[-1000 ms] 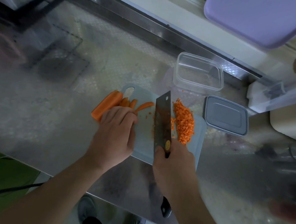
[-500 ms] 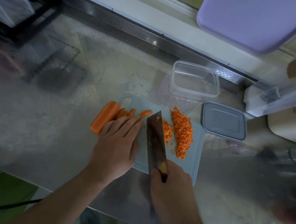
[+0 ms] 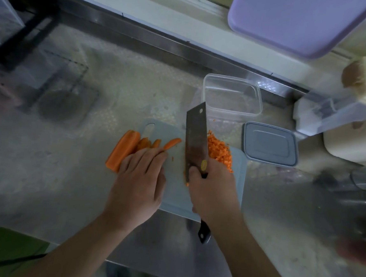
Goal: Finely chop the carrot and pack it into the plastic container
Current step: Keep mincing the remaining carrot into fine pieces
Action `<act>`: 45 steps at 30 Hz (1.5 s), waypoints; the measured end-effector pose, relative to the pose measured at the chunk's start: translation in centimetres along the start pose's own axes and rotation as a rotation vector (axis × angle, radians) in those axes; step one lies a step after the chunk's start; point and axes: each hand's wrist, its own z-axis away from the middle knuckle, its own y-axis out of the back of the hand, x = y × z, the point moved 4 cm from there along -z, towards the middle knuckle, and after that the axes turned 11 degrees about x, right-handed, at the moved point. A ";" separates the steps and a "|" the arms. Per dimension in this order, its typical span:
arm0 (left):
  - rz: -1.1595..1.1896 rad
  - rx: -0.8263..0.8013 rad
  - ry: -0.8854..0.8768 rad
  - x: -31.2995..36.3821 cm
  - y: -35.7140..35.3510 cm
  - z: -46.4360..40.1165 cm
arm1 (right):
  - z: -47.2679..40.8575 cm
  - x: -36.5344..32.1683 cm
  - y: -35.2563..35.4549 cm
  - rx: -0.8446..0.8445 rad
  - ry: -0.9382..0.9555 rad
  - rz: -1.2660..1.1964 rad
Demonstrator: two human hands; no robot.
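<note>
On the pale cutting board (image 3: 172, 193), the head view showed a half carrot (image 3: 122, 150) at the left edge, long axis running from near-left to far-right, with thin strips (image 3: 156, 143) beside it. The left hand (image 3: 140, 178) lay flat on them, fingers straight and together. The right hand (image 3: 214, 189) clamped the cleaver (image 3: 196, 139), blade pointing away. Chopped carrot (image 3: 220, 151) lay right of the blade, near the plastic container (image 3: 231, 96).

Left hand (image 3: 141, 176) hides carrot strips' (image 3: 156, 144) near ends
</note>
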 end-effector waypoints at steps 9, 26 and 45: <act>0.013 0.134 0.007 1.4 1.5 -1.5 | -1.3 1.1 1.1 -0.048 0.020 -0.144; -0.214 -0.205 0.314 2.9 -0.1 -10.3 | -3.8 2.2 2.0 -0.135 0.089 -0.201; -0.230 -0.441 0.415 0.0 3.5 -5.5 | 0.6 1.6 -1.3 -0.151 0.181 -0.022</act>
